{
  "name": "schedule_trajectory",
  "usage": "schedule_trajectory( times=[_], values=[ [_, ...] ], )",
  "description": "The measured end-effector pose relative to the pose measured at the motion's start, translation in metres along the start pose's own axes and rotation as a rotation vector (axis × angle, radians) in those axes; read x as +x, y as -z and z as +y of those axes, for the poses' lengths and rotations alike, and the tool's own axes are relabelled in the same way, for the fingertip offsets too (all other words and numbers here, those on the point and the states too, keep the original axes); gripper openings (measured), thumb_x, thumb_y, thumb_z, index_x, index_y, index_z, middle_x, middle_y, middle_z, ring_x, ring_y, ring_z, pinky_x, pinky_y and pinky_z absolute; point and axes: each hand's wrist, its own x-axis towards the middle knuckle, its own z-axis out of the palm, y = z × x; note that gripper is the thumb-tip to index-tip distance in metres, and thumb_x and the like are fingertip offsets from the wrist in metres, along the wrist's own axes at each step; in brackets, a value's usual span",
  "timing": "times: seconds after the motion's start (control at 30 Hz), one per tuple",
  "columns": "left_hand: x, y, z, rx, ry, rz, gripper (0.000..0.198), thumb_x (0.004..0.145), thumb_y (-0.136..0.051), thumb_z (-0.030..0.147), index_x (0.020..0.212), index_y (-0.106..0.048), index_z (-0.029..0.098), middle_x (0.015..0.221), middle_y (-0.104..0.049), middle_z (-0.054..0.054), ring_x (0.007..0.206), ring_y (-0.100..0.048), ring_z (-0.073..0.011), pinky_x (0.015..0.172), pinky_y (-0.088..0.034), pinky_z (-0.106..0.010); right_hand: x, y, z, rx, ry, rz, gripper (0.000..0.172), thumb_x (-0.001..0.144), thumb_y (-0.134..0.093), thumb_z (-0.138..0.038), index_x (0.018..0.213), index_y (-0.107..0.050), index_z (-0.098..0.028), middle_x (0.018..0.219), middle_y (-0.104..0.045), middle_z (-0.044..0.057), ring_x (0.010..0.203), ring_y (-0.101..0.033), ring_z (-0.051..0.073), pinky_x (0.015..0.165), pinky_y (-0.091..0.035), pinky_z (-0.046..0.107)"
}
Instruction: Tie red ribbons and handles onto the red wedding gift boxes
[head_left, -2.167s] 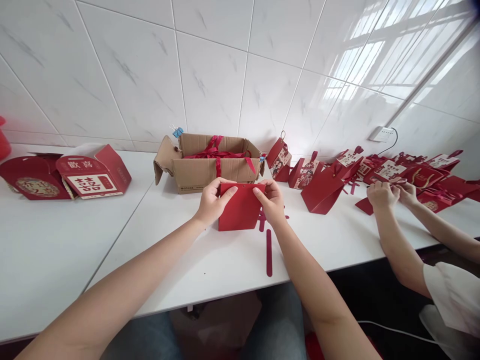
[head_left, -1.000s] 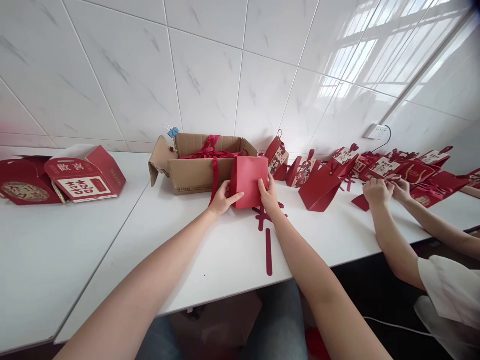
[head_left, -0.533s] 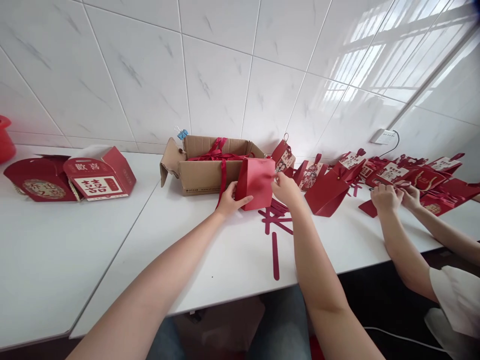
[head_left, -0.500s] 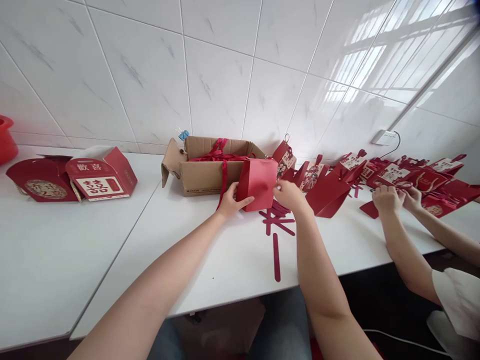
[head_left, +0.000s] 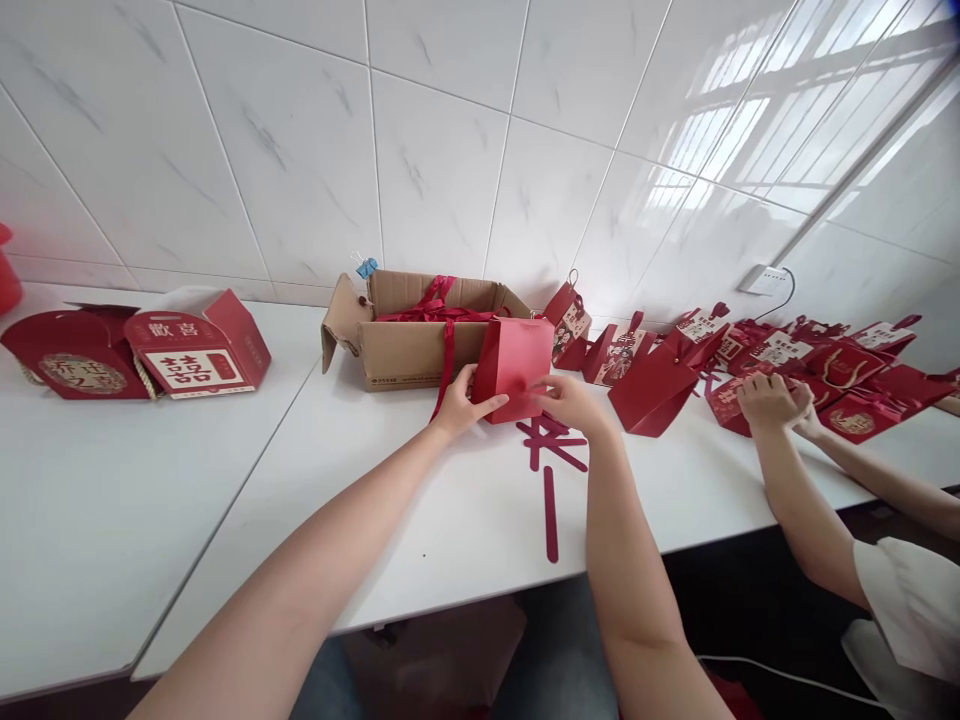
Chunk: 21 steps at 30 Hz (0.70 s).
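Observation:
A plain red gift box (head_left: 516, 360) stands upright on the white table, its sides tapering toward the top. My left hand (head_left: 465, 402) grips its left lower side, thumb across the front face. At the box's right front, my right hand (head_left: 568, 402) has its fingers loosely apart with the tips by the front face; whether they touch it is hard to tell. Dark red strips (head_left: 551, 440) lie crossed just below that hand. A single strip (head_left: 551, 513) is nearer the table edge. Behind the box sits an open cardboard carton (head_left: 420, 352) holding red ribbons (head_left: 431, 303).
Two printed red boxes (head_left: 199, 350) stand at the left. Several red gift boxes (head_left: 649, 388) line the wall side on the right. A co-worker's hands (head_left: 772, 400) handle a red box there. A power socket (head_left: 763, 280) is on the wall.
My right hand has moved slightly down and left, its fingers loosening from a closed pinch at the box's right edge. The co-worker's hands have shifted over a red box.

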Motion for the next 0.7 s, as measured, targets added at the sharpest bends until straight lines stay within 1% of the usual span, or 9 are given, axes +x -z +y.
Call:
schedule_trajectory(
  times=[0.1, 0.13, 0.17, 0.27, 0.37, 0.47, 0.53, 0.6, 0.7],
  values=[
    [0.001, 0.0, 0.0, -0.005, -0.005, -0.004, 0.06, 0.063, -0.081, 0.041, 0.112, -0.052, 0.021, 0.114, -0.063, -0.009, 0.105, -0.06, -0.0257, 0.088, -0.049, -0.037, 0.011, -0.008, -0.008, 0.216, 0.191, 0.236, 0.041, 0.077, -0.055, -0.033, 0.115, -0.063, -0.02, 0.055, -0.032, -0.007, 0.051, -0.032, 0.01, 0.052, -0.033, 0.025],
    [0.001, -0.001, 0.0, -0.008, -0.005, -0.005, 0.061, 0.062, -0.081, 0.041, 0.112, -0.052, 0.02, 0.114, -0.063, -0.009, 0.105, -0.06, -0.0257, 0.088, -0.049, -0.037, 0.016, -0.011, -0.014, 0.277, 0.221, 0.304, 0.046, 0.078, -0.053, -0.033, 0.122, -0.059, -0.02, 0.054, -0.03, -0.008, 0.051, -0.03, 0.01, 0.053, -0.033, 0.025],
    [0.002, -0.001, 0.0, -0.011, -0.004, -0.006, 0.061, 0.062, -0.082, 0.041, 0.111, -0.052, 0.02, 0.114, -0.063, -0.009, 0.105, -0.06, -0.0257, 0.088, -0.049, -0.037, 0.022, -0.013, -0.02, 0.319, 0.233, 0.33, 0.05, 0.08, -0.051, -0.033, 0.128, -0.055, -0.021, 0.054, -0.028, -0.008, 0.05, -0.028, 0.01, 0.052, -0.032, 0.025],
    [0.003, -0.001, -0.001, -0.021, -0.001, -0.008, 0.062, 0.06, -0.082, 0.041, 0.11, -0.052, 0.02, 0.113, -0.063, -0.009, 0.103, -0.061, -0.0254, 0.086, -0.049, -0.037, 0.039, -0.017, -0.039, 0.314, 0.243, 0.278, 0.057, 0.081, -0.043, -0.026, 0.138, -0.045, -0.025, 0.051, -0.025, -0.009, 0.047, -0.023, 0.011, 0.049, -0.028, 0.025],
    [0.003, 0.0, -0.002, -0.024, 0.005, -0.011, 0.062, 0.06, -0.082, 0.041, 0.11, -0.052, 0.02, 0.113, -0.063, -0.009, 0.101, -0.061, -0.0248, 0.085, -0.05, -0.036, 0.046, -0.016, -0.051, 0.213, 0.173, 0.297, 0.067, 0.076, -0.041, -0.019, 0.143, -0.038, -0.021, 0.05, -0.03, -0.009, 0.046, -0.028, 0.011, 0.051, -0.031, 0.026],
    [0.003, 0.0, -0.003, -0.02, 0.011, -0.01, 0.063, 0.06, -0.082, 0.041, 0.111, -0.051, 0.02, 0.113, -0.062, -0.009, 0.102, -0.061, -0.0245, 0.086, -0.05, -0.036, 0.043, -0.014, -0.055, 0.155, 0.091, 0.368, 0.064, 0.075, -0.041, -0.02, 0.139, -0.043, -0.015, 0.051, -0.037, -0.007, 0.047, -0.035, 0.013, 0.053, -0.036, 0.027],
    [0.003, 0.0, -0.003, -0.018, 0.014, -0.011, 0.064, 0.06, -0.082, 0.041, 0.112, -0.051, 0.02, 0.114, -0.062, -0.009, 0.103, -0.06, -0.0247, 0.086, -0.05, -0.036, 0.041, -0.014, -0.056, 0.151, 0.118, 0.356, 0.061, 0.075, -0.04, -0.02, 0.135, -0.049, -0.018, 0.05, -0.035, -0.007, 0.046, -0.032, 0.012, 0.05, -0.035, 0.026],
    [0.002, 0.001, -0.003, -0.018, 0.015, -0.014, 0.064, 0.06, -0.082, 0.041, 0.112, -0.051, 0.02, 0.114, -0.062, -0.009, 0.104, -0.06, -0.0249, 0.087, -0.049, -0.036, 0.039, -0.014, -0.056, 0.162, 0.145, 0.341, 0.063, 0.074, -0.039, -0.019, 0.136, -0.048, -0.021, 0.049, -0.032, -0.008, 0.045, -0.029, 0.011, 0.048, -0.032, 0.025],
    [0.002, 0.001, -0.003, -0.024, 0.014, -0.021, 0.064, 0.061, -0.082, 0.04, 0.113, -0.05, 0.02, 0.115, -0.062, -0.009, 0.104, -0.06, -0.0246, 0.086, -0.05, -0.036, 0.04, -0.013, -0.058, 0.164, 0.106, 0.359, 0.063, 0.074, -0.04, -0.02, 0.136, -0.048, -0.017, 0.049, -0.037, -0.008, 0.045, -0.032, 0.011, 0.048, -0.033, 0.024]
  ],
)
